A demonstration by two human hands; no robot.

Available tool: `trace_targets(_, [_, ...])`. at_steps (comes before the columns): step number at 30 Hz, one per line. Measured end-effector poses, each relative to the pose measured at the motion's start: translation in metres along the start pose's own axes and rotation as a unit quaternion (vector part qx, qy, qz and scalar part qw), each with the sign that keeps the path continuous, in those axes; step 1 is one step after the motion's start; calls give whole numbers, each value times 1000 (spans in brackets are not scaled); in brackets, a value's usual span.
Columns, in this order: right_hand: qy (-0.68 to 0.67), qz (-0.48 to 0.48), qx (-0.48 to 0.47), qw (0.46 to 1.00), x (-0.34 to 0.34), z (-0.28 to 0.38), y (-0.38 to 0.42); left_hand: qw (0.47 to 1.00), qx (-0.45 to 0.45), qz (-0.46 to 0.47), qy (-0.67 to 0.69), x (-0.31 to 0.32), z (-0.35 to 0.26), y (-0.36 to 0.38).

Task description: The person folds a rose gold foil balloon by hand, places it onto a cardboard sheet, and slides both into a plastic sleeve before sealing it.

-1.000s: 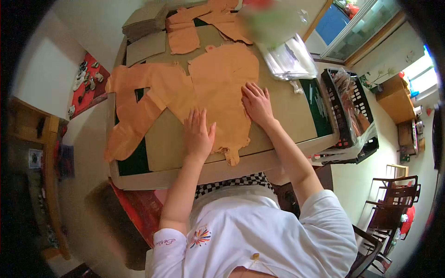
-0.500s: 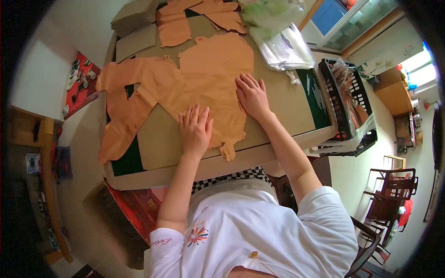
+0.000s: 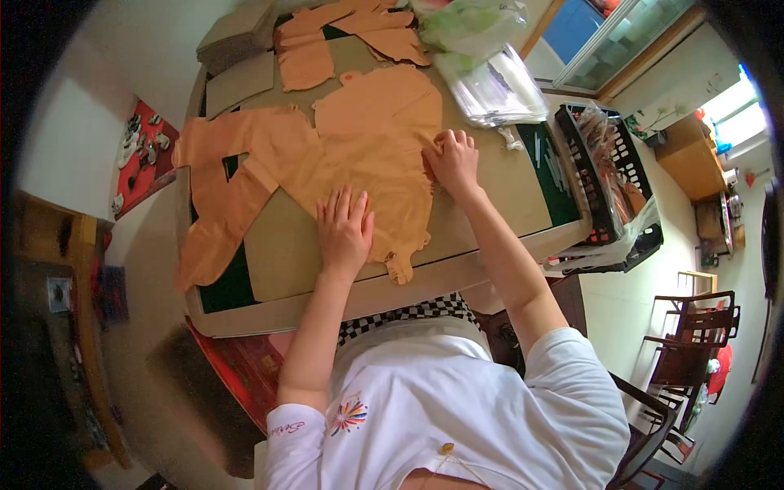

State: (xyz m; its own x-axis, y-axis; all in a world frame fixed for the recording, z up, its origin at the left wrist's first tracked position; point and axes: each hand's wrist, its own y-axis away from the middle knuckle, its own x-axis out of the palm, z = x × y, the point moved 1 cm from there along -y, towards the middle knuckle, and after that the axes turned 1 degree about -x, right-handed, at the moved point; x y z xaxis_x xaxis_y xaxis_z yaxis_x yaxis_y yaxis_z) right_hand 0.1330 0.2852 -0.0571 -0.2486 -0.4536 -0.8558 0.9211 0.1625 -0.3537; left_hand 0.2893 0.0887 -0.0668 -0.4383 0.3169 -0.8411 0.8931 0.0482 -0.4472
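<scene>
A limp orange-tan sheet (image 3: 371,139), skin-like and irregular in outline, lies spread over the cardboard on the table. It has rounded lobes, small tabs along its edges and a slot-shaped opening on the left. My left hand (image 3: 345,233) rests flat on its lower middle, fingers stretched out. At the sheet's right edge is my right hand (image 3: 455,166), its fingers curled and pinched together on the margin. The fingertips there are partly hidden.
More orange-tan pieces (image 3: 306,61) lie at the back beside stacked grey-brown boards (image 3: 237,37). Clear plastic bags (image 3: 498,86) sit at the back right, with thin pale sticks (image 3: 555,167) nearer. A black crate (image 3: 604,180) stands off the table's right edge.
My right hand has gone from lying flat with fingers extended to curled at the sheet's right edge, shifting slightly right. My left hand has stayed in place.
</scene>
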Motion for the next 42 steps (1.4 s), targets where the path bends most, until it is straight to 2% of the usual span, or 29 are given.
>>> trace_targets(2, [-12,53,24,998,2,-4,-9,1000,1,7,2,0,0,0])
trace_targets(5, [-119,80,66,987,1,-1,-17,1000,-2,18,2,-1,0,0])
trace_targets(8, [-140,44,71,987,6,-1,-15,1000,-6,17,1,-1,-1,1])
trace_targets(11, [-162,91,104,977,-11,14,-14,1000,-9,23,-3,-3,-2,2])
trace_targets(12, [-333,118,127,927,-8,14,-15,1000,-7,25,-7,-5,-3,1])
trace_targets(13, [-493,142,147,846,-2,12,-17,1000,-5,28,-12,-6,-3,1])
trace_targets(14, [-636,162,162,736,3,10,-16,1000,-6,29,-9,-6,-3,1])
trace_targets(17, [-475,82,99,870,10,6,-9,1000,-4,29,-2,-6,-3,3])
trace_targets(18, [-169,17,-81,982,22,-8,-4,1000,-4,24,0,-5,-3,2])
trace_targets(21, [40,46,-199,978,37,-19,14,1000,-10,1,12,0,-1,1])
trace_targets(22, [6,107,-170,980,18,0,17,1000,-13,-5,18,2,-2,3])
trace_targets(28, [-8,131,-240,962,3,28,29,1000,-8,6,7,3,0,2])
trace_targets(31, [-12,120,-242,963,3,28,29,1000,-8,1,14,3,0,2])
trace_targets(34, [-130,106,-198,966,1,26,24,1000,-4,1,14,4,1,3])
trace_targets(40, [-177,137,-154,962,7,23,10,1000,-2,7,16,2,-1,2])
trace_targets(42, [-170,130,-164,963,7,25,10,1000,-1,7,17,1,-1,1])
